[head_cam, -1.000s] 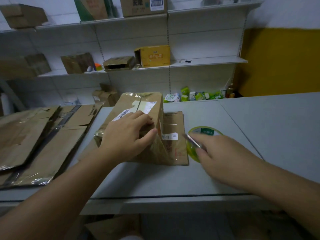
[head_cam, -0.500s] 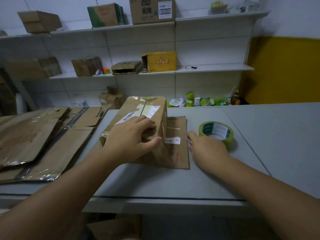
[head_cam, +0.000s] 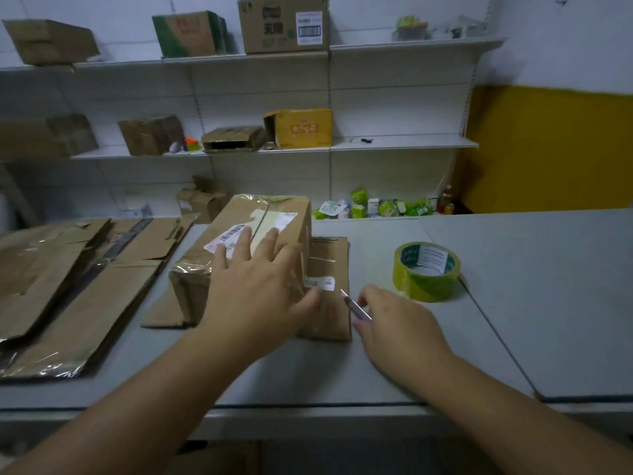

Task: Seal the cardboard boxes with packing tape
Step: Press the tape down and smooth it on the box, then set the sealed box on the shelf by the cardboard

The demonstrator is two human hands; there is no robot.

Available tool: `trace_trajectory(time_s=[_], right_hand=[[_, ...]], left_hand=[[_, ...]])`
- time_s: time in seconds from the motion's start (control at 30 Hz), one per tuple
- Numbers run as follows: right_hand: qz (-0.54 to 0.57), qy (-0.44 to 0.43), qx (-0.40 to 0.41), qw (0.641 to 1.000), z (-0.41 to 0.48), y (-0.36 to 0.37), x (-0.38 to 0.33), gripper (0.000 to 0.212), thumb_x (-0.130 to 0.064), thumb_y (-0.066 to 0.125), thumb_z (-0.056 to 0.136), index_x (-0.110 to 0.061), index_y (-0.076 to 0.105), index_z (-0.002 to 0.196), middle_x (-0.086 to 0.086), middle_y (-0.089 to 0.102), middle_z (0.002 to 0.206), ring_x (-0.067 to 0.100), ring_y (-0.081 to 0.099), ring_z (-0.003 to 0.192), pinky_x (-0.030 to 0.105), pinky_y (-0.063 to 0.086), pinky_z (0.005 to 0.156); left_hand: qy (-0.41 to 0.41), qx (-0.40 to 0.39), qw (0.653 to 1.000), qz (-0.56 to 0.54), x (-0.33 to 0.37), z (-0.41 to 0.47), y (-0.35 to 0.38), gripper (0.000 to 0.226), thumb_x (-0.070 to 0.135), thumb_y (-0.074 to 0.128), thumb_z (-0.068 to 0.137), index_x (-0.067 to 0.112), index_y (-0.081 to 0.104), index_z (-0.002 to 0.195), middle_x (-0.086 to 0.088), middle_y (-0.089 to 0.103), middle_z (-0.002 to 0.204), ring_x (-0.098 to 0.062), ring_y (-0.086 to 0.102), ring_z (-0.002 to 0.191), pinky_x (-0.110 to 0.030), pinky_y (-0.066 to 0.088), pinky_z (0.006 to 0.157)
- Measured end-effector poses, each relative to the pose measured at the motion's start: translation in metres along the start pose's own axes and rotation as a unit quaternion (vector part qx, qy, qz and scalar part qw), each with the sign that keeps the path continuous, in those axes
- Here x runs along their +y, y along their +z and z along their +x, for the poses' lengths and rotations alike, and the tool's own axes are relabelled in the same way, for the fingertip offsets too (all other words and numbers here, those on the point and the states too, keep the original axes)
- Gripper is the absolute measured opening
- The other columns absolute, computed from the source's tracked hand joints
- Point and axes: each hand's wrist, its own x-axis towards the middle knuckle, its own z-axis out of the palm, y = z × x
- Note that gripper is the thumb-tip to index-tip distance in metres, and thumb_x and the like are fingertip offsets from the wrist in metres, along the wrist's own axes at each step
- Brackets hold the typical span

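Box (head_cam: pixel 236 214) sits mid-table (head_cam: pixel 513 286), with one flap (head_cam: pixel 330 255) lying flat on the right side. Old film and labels are on top.

Left hand (head_cam: pixel 253 289) is flat on the box top, fingers spread, thumb down the right face. It's pressing, not gripping.

Right hand (head_cam: pixel 397 323) pinches a thin blade-like tool (head_cam: pixel 356 305), tip just beside the flap edge. Can't tell exactly what it is.

Tape roll (head_cam: pixel 424 289) stands near the right hand, untouched.

Handling guess:
- The box is light, reused corrugated board that's creased and softish, so it'll dent under a hard press.
- The film patches look slick and tape may not bite there.
- Hold across the top near the seam and clamp the flaps by their edges.
- Take the roll through the core.

Flattened cartons (head_cam: pixel 68 286) are stacked at left.
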Motion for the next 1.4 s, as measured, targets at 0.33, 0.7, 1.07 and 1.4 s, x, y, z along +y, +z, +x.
trace_trajectory(time_s=[0.33,0.7,1.07,1.4], right_hand=[[0.18,0.033,0.03,0.983,0.001,-0.001,-0.017,0.037,-0.036,0.037,0.1,-0.019,0.048,0.131,0.001,0.049,0.126,0.015,0.047,0.112,0.029,0.039,0.091],[0.621,0.164,0.002,0.766,0.037,0.013,-0.105,0.054,-0.052,0.026,0.098,-0.027,0.031,0.146,-0.003,0.04,0.146,0.017,0.041,0.128,0.021,0.031,0.095],[0.694,0.147,-0.003,0.704,0.047,0.028,-0.109,0.032,-0.025,0.054,0.094,-0.028,0.055,0.125,-0.016,0.063,0.102,-0.003,0.057,0.089,0.014,0.045,0.069],[0.534,0.002,-0.045,0.844,0.031,0.002,-0.092,0.045,-0.008,0.062,0.088,-0.035,0.049,0.122,-0.012,0.062,0.113,0.007,0.058,0.106,0.019,0.048,0.085]], left_hand=[[-0.03,0.08,0.992,-0.088,0.006,0.0,0.019,0.071,0.059,0.063,0.073,0.03,0.043,0.134,0.001,0.056,0.131,-0.023,0.048,0.121,-0.04,0.035,0.096],[-0.37,0.072,0.605,-0.701,-0.073,0.005,0.05,0.074,0.076,0.04,0.075,0.022,0.061,0.121,0.0,0.064,0.121,-0.018,0.06,0.111,-0.04,0.04,0.104],[-0.313,0.06,0.607,-0.728,-0.075,-0.006,0.041,0.03,0.039,0.056,0.085,0.023,0.068,0.108,-0.005,0.07,0.111,-0.024,0.063,0.104,-0.044,0.042,0.101],[-0.152,0.024,0.775,-0.613,-0.084,-0.068,0.006,0.066,0.055,0.061,0.075,0.06,0.028,0.132,0.017,0.051,0.133,-0.003,0.051,0.118,-0.032,0.042,0.099]])
